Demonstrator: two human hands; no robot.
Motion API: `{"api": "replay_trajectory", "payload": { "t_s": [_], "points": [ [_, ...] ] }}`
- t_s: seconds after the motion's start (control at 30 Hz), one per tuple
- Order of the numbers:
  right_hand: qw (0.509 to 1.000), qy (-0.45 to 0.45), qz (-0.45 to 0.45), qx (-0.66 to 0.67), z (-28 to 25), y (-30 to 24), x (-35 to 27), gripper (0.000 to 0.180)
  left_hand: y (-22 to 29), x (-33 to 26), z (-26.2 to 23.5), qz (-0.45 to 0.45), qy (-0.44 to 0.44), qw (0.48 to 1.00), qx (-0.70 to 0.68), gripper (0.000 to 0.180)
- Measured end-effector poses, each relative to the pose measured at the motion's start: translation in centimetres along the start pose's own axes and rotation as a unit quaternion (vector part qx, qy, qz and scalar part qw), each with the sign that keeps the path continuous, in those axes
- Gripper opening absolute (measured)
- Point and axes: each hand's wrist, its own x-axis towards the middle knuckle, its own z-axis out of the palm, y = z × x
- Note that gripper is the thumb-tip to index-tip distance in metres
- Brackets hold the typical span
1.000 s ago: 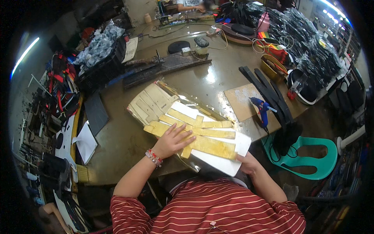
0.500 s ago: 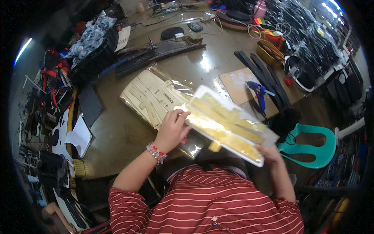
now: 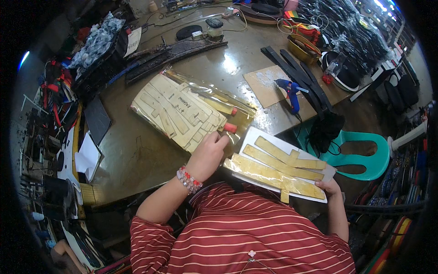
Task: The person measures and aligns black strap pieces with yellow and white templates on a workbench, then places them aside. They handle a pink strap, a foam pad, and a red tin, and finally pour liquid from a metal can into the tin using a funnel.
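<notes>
My right hand [image 3: 332, 187] grips the right end of a white board [image 3: 255, 139], which tilts in front of my body past the table edge. Flat yellowish template strips [image 3: 273, 176] lie across it, several long and narrow, some with side tabs. My left hand [image 3: 209, 155], with a beaded bracelet at the wrist, is closed at the near edge of a clear plastic bag [image 3: 242, 112], seemingly pinching it; the fingertips are partly hidden. Inside the bag lies a stack of cream templates [image 3: 175, 107] with handwriting. Two red-ended pieces, one a red roll [image 3: 230, 128], show beside the stack.
A blue glue gun [image 3: 292, 96] rests on a brown board [image 3: 264, 84] beside long black strips [image 3: 296, 75]. A green plastic stool [image 3: 372, 155] stands right of the table [image 3: 132, 160]. At the back left is a black crate [image 3: 98, 68]; a brown basket [image 3: 303, 50] stands at the far right.
The white board has swung down and nearer my body, its strips now facing up plainly. My left hand is now apart from the board, and the bag's red pieces have come into sight.
</notes>
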Motion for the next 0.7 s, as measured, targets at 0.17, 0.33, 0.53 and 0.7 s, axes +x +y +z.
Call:
{"api": "replay_trajectory", "payload": {
  "t_s": [0.17,0.33,0.53,0.7],
  "points": [
    [1.000,-0.012,-0.002,0.007,1.3,-0.4,3.0,0.076,1.8,-1.0,-1.9,0.004,0.105,0.993,0.057,0.032],
    [1.000,-0.006,-0.020,0.017,2.8,-2.3,5.0,0.073,2.8,-2.6,-2.9,-0.055,0.040,0.995,0.075,0.053],
    [1.000,-0.020,0.010,-0.014,6.5,-0.8,6.1,0.067,3.5,-2.9,-1.3,-0.022,0.015,0.996,0.083,0.066],
    [0.996,-0.012,-0.004,-0.084,6.3,-0.1,5.1,0.064,3.6,-2.9,-0.7,-0.017,0.008,0.995,0.095,0.064]
  ]
}}
